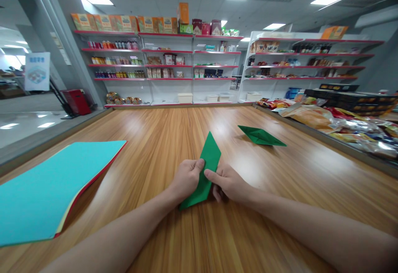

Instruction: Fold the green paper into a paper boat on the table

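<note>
A folded sheet of green paper [211,153], shaped like a long slanted strip with a pointed top, is held upright just over the table. My left hand [188,177] grips its left edge, thumb on the front face. From the right, my right hand [227,181] pinches the opposite edge, its thumb on the paper and its other fingers curled partly behind. To the right on the table lies a folded green paper boat [261,135], apart from both hands.
A stack of coloured paper [62,186], turquoise on top, lies at the left of the wooden table [149,140]. Packaged snacks [314,117] and dark boxes [351,98] are heaped beyond the right edge. Stocked shelves [169,52] stand behind the table.
</note>
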### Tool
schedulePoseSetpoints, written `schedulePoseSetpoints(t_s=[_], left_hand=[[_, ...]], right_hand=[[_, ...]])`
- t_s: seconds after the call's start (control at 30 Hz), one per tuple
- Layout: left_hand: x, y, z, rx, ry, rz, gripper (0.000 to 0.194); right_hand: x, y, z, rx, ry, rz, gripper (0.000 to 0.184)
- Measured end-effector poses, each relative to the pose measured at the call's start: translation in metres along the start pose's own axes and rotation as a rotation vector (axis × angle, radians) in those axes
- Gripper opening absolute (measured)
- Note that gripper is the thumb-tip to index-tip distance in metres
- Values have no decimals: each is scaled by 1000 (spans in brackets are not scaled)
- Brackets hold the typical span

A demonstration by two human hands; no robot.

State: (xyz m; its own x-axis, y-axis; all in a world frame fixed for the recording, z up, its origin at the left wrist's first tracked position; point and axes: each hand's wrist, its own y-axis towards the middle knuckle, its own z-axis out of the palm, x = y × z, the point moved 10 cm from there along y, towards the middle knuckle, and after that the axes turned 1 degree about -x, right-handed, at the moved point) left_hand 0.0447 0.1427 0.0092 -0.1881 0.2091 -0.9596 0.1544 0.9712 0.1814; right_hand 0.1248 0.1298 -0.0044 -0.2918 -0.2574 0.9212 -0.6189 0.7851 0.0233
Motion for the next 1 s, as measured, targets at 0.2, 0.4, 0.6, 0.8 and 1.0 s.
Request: schedulePoseSetpoints(t_s=[0.2, 0.4, 0.6, 0.8, 1.0], left_hand=[[12, 0, 13, 225, -378, -174, 54], [-4, -9, 27, 431, -667, -186, 53], [-2, -10, 27, 365, -445, -140, 51], [-1, -3, 5, 32, -321, -33, 53], [-5, 2, -6, -109, -25, 73, 50]], right_hand=[[3, 0, 7, 119, 75, -25, 72], [-1, 1, 0, 83, 351, -37, 61], [-7, 3, -4, 58, 381, -37, 59], [-2, 5, 1, 91, 196, -31, 62], [8, 1, -5, 18, -64, -108, 66]])
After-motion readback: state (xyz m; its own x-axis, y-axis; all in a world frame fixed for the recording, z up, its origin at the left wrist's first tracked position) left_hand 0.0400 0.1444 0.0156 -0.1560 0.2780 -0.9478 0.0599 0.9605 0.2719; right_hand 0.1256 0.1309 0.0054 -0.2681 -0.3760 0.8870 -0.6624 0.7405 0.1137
